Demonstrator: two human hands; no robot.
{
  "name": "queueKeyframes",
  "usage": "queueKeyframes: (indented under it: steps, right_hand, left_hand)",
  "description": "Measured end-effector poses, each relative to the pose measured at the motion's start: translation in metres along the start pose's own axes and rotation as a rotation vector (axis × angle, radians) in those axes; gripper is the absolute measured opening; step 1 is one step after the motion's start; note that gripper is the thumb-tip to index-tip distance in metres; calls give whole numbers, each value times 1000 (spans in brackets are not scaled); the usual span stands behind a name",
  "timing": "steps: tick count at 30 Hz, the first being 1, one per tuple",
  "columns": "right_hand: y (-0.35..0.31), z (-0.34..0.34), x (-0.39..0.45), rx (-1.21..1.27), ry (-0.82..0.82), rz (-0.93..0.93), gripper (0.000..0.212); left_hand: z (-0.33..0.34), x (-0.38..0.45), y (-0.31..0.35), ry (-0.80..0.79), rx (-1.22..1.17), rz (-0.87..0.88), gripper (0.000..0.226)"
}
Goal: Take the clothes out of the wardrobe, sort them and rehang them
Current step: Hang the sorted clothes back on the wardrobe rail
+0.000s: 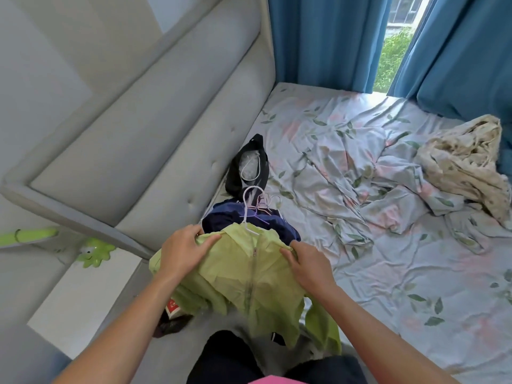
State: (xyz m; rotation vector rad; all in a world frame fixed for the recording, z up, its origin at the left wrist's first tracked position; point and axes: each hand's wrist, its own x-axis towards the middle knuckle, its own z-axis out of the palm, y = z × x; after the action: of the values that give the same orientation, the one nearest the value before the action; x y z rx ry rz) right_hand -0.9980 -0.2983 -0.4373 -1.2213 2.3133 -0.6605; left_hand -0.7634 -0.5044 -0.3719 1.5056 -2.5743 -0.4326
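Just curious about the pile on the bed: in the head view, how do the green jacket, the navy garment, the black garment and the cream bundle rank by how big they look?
1. green jacket, though it lies nearest the camera.
2. cream bundle.
3 and 4. navy garment, partly covered, and black garment look alike; unranked.

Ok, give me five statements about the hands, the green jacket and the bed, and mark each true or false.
1. Both hands hold the green jacket at its shoulders. True: left hand, right hand.
2. The jacket is zipped shut. True, as far as the zip shows.
3. The jacket lies alone on the bed. False: it lies over a navy garment with hangers on it.
4. The curtains are red. False: they are blue.
5. The crumpled cream cloth lies under the jacket. False: it lies apart, on the far right of the sheet.
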Motion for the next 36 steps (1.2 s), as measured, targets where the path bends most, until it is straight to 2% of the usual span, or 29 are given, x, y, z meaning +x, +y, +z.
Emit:
queueKeyframes:
  steps: [7,13,19,23,28,30,33,36]
  right_hand:
    - [26,65,73,-26,-51,156,32]
    - [57,144,150,-106,-145,361,38]
    - [87,206,222,-164,-167,494,48]
    - [112,235,246,-187,-199,549,47]
    - [128,265,259,-343,-295,575,53]
    - [129,269,263,-334,-301,571,53]
    - [129,266,264,-151,-288,586,48]
    - [119,254,257,-30,-219,643,56]
  left_hand:
    - [82,109,-44,-185,-1,122,57]
    - [191,197,-105,-411,-11,192,50]
    - [278,267,-134,-512,18,273,36]
    - [322,293,-137,-556,59,279,31]
    - [358,302,-149,-739,157,219,38]
    - [362,303,-157,-777,163,211,40]
    - [359,302,-165,-752,128,228,38]
    - [346,297,-164,-677,95,280,37]
